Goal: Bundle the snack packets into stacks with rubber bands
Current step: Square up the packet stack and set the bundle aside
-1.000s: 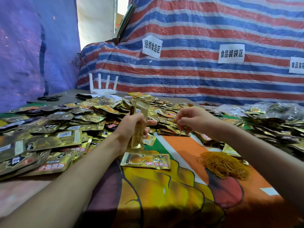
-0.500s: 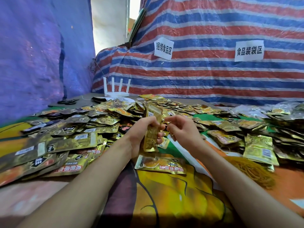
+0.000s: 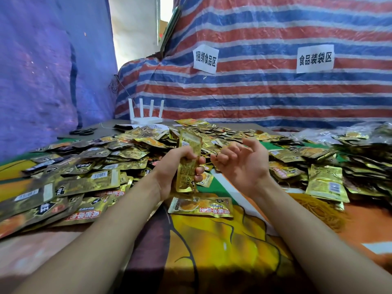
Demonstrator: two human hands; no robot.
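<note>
a slim upright stack of gold snack packets (image 3: pixel 189 160) stands in mid-frame, just above the tabletop, gripped around its lower half by the left hand (image 3: pixel 177 166), whose fingers curl round the front of the stack. just to its right, the right hand (image 3: pixel 241 164) is raised palm-inward with its thumb up and fingers half curled and fanned apart; its lower fingertips appear to hook a thin yellow rubber band (image 3: pixel 209 154) that stretches across the small gap to the stack, though the strand is very fine. directly below the stack, a single loose packet (image 3: pixel 200 206) lies flat on the bright printed cloth (image 3: pixel 222 251) that covers the tabletop. behind the right forearm, a tangled heap of spare rubber bands (image 3: pixel 318 211) rests on the cloth. loose gold and dark packets are piled deep on the left side (image 3: pixel 84 166), spread across the tabletop behind the hands, and heaped again on the right (image 3: pixel 328 179). at the far right edge lie crumpled clear plastic bags (image 3: pixel 318 132). near the back left corner of the tabletop, a white router (image 3: pixel 146 118) with four antennas stands upright, and black scissors (image 3: pixel 83 131) lie to its left. behind everything hangs a red, white and blue striped tarp (image 3: pixel 254 92) bearing two white paper signs (image 3: pixel 205 59) with black chinese characters, and a blue-purple sheet (image 3: pixel 42 71) hangs at the left.
</note>
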